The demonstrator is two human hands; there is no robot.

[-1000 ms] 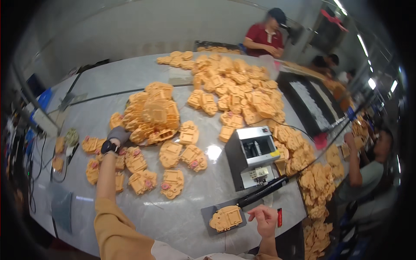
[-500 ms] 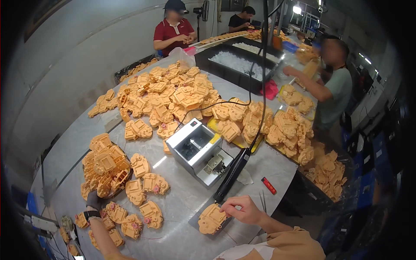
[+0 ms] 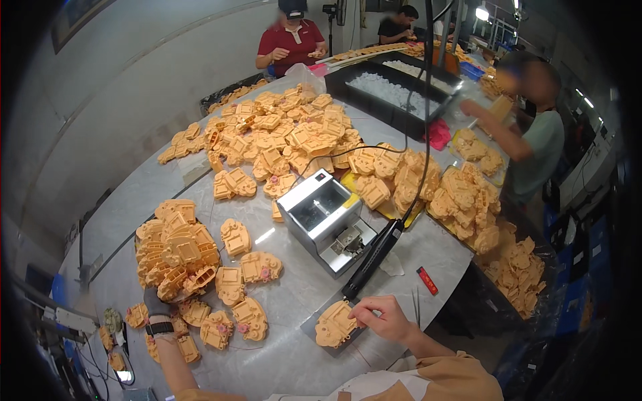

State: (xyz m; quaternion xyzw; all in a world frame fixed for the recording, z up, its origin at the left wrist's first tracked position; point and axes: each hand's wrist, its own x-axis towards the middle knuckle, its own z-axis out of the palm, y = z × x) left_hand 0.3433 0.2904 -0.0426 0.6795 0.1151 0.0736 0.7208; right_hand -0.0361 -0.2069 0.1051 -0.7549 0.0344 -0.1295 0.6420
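Note:
My right hand (image 3: 384, 319) rests at the right edge of a light-orange plastic casing (image 3: 334, 326), its thumb and fingers pinching that edge. This casing lies on a dark pad (image 3: 311, 327) near the front of the table. Just above it is the tip of a black electric screwdriver (image 3: 374, 257), slanting beside a silver screw feeder (image 3: 328, 224). On the left, my left hand (image 3: 156, 304), in a dark glove, reaches to the lower edge of a heaped stack of casings (image 3: 177, 247). Its fingers are hidden by the casings.
Loose casings (image 3: 251, 319), some with pinkish-red parts, lie between my hands. A bigger pile (image 3: 281, 134) covers the far side. Tweezers (image 3: 416, 307) and a red tool (image 3: 426, 281) lie at right. Black bins of white pieces (image 3: 384, 90) stand beyond. Co-workers sit around.
The whole view has shifted, so things sit further right in the picture. Both my hands keep nearly the same places by the casings. The red-shirted co-worker's hands have moved apart.

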